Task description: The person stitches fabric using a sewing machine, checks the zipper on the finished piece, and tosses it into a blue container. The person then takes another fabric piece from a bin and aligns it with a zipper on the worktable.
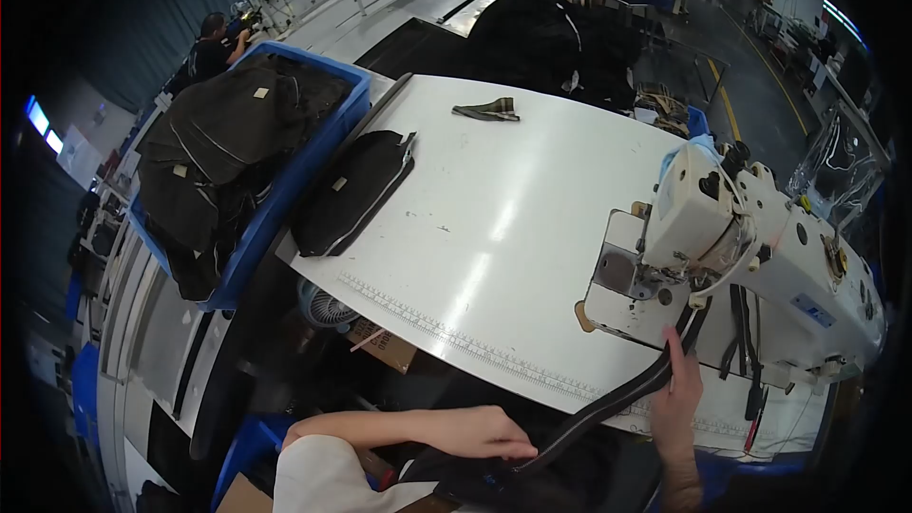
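Note:
A long dark strip [608, 404] with a lighter line along it runs from the sewing machine [703, 218] down to the table's front edge. My left hand [484, 434] is closed on the strip's lower end, just off the front edge. Beside the machine's needle area, my right hand [676, 389] lies along the strip with its fingers stretched out, touching its edge. The strip's upper end passes under the machine head.
A blue bin [353, 95] full of dark garment pieces stands at the left. On the white table [494, 218] lie a dark piece [356, 192] and a small plaid scrap [491, 111]. More dark strips [746, 332] and a red tool [751, 434] are at the right.

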